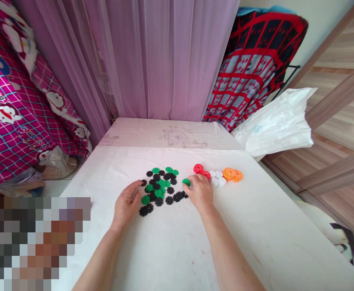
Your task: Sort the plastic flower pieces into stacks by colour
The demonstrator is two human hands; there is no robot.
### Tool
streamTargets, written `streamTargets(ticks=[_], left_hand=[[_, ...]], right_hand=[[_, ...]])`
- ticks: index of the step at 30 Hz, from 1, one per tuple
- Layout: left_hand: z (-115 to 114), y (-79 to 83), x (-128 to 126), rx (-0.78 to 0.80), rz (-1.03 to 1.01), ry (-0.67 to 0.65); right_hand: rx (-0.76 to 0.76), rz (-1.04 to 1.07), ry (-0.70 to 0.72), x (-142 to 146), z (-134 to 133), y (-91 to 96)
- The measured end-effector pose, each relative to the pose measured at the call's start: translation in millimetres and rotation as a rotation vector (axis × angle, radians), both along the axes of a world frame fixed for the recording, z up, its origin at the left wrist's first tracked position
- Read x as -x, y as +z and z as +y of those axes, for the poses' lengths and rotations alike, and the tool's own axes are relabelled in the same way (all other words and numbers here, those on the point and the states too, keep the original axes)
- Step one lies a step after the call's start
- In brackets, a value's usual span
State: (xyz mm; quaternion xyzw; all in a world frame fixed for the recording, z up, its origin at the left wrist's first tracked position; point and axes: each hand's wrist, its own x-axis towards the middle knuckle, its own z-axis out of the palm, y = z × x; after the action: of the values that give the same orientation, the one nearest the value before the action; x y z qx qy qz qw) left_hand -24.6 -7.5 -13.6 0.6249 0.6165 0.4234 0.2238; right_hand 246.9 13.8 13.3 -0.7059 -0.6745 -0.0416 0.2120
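Observation:
A loose pile of green and black notched plastic discs lies on the white-covered table. My right hand is at the pile's right side, pinching a green notched disc between thumb and fingers. Black discs lie just below those fingertips, partly hidden by the hand. At the left edge, my left hand rests with its thumb and fingers apart. Its fingertips reach a single black disc. Beyond the right hand sit red discs, white discs and orange discs in separate groups.
The table has a flowered strip of cover at its far end. A white plastic bag stands by the right far corner. Purple curtains hang behind. Pink patterned cloth hangs at left, and wooden doors stand at right.

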Motion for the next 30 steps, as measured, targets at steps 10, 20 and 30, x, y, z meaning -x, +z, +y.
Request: streamTargets(ticks=[10,20,30], left_hand=[[1,0.8,0,0.004,0.017,0.009],[0,3.1,-1,0.003,0.022,0.007],[2,-0.1,1,0.016,0.027,-0.007]], right_hand=[[0.142,-0.009,-0.046,15,-2,2.5],[0.103,0.046,-0.010,12,3,-5.4],[0.190,-0.053,-0.241,-36,-26,24.2]])
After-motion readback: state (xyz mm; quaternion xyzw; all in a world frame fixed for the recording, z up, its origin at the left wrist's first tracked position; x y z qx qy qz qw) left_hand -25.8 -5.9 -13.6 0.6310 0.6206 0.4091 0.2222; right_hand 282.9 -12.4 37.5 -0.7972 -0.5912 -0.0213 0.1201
